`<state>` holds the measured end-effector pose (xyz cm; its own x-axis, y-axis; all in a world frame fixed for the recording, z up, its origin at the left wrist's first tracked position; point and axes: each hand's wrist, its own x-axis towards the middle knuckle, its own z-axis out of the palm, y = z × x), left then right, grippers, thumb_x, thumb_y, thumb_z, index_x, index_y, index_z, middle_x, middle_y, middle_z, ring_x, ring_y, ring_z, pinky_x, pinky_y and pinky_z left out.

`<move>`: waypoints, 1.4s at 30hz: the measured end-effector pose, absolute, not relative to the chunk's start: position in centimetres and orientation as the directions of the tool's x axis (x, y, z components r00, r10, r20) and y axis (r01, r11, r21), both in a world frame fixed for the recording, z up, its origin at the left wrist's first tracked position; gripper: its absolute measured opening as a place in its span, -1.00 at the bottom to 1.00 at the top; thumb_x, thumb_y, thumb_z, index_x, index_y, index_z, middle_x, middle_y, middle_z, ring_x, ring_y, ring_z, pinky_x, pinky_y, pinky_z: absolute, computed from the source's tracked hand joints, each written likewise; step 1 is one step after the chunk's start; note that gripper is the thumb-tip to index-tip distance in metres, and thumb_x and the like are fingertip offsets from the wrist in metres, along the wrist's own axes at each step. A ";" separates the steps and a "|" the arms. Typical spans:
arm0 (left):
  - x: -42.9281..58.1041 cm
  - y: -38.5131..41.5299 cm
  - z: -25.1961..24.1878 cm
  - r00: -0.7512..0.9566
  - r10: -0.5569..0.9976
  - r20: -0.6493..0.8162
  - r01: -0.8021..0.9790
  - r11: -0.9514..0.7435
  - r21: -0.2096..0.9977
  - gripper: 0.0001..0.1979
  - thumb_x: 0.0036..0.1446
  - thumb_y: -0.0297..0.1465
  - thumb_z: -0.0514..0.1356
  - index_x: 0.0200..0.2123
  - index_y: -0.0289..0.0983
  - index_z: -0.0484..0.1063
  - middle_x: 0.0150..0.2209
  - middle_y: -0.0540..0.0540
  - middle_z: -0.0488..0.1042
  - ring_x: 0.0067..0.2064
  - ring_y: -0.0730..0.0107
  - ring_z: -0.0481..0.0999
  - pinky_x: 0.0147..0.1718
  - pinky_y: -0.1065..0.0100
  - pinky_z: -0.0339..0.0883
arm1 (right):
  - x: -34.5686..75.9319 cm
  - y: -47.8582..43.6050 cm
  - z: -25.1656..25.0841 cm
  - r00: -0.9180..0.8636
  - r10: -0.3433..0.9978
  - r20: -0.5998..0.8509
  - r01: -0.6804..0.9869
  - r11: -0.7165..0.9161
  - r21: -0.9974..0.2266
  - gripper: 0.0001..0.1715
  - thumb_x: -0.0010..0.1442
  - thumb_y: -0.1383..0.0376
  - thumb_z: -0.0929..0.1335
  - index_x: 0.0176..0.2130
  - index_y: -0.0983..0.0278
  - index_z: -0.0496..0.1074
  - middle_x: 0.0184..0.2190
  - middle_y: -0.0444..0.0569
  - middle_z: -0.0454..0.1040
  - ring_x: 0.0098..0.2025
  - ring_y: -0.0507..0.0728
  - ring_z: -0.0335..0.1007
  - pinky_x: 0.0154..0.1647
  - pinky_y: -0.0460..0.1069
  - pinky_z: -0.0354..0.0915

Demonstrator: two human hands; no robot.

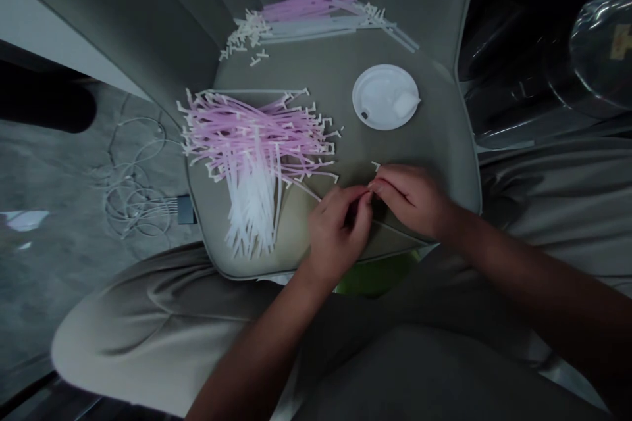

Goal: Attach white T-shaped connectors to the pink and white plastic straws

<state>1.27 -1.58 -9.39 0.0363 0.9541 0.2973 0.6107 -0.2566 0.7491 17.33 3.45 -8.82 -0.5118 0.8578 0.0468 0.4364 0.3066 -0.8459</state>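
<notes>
My left hand (338, 230) is closed in a pinch, and a thin pale tube (309, 191) runs out from it to the left. My right hand (412, 200) is pinched too, its fingertips meeting those of the left. Out of the top of the right fingers pokes a small white connector (376, 165). The join between the fingertips is hidden. Left of my hands lies a pile of pink tubes (257, 125) with white connectors on their ends. A bundle of plain white tubes (253, 200) lies across its lower side.
Everything rests on a grey padded chair seat (316, 69). A round white lid (378, 79) with a small white piece on it sits beyond my hands. Loose connectors (251, 27) and more tubes (311, 26) lie by the backrest. Coiled cables (135, 204) are on the floor.
</notes>
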 end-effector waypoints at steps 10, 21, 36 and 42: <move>1.1 -1.7 -9.5 0.035 0.972 0.234 0.628 -0.204 0.751 -0.84 0.32 -0.39 0.08 -0.15 -0.25 0.44 -0.28 -0.08 0.55 -0.24 0.41 0.51 -0.23 0.37 0.37 | 17.0 3.5 -8.4 -0.384 0.923 -0.016 0.381 0.142 -0.914 -0.60 0.36 0.20 0.20 -0.51 0.24 0.20 -0.57 -0.17 0.25 -0.47 0.00 0.17 -0.38 -0.03 0.10; 0.9 -1.9 -9.6 0.088 0.967 0.238 0.601 -0.242 0.761 -0.87 0.33 -0.38 0.06 -0.16 -0.23 0.38 -0.29 -0.04 0.53 -0.25 0.43 0.51 -0.24 0.39 0.35 | 16.3 3.0 -8.1 -0.338 0.938 -0.081 0.327 0.037 -0.944 -0.58 0.36 0.17 0.21 -0.51 0.24 0.22 -0.59 -0.20 0.24 -0.50 -0.01 0.17 -0.40 -0.04 0.11; 0.8 -1.7 -10.1 0.070 0.962 0.264 0.593 -0.253 0.764 -0.86 0.33 -0.40 0.07 -0.14 -0.25 0.40 -0.27 -0.04 0.55 -0.23 0.46 0.53 -0.22 0.43 0.36 | 16.5 2.8 -8.6 -0.420 0.905 -0.073 0.331 0.077 -0.940 -0.60 0.37 0.24 0.17 -0.50 0.25 0.21 -0.57 -0.20 0.23 -0.47 -0.02 0.16 -0.37 -0.05 0.09; 0.7 -1.8 -10.1 0.089 0.958 0.272 0.584 -0.272 0.765 -0.86 0.33 -0.40 0.07 -0.12 -0.24 0.40 -0.26 -0.04 0.55 -0.23 0.45 0.53 -0.22 0.43 0.36 | 16.6 2.8 -8.7 -0.442 0.895 -0.057 0.349 0.113 -0.930 -0.62 0.37 0.26 0.19 -0.49 0.25 0.19 -0.56 -0.20 0.22 -0.47 -0.02 0.13 -0.37 -0.05 0.06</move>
<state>0.68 -1.76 -10.09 0.0892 0.9581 0.2720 0.5841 -0.2716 0.7649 16.59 2.76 -8.71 -0.4416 0.8954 -0.0571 0.3491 0.1129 -0.9303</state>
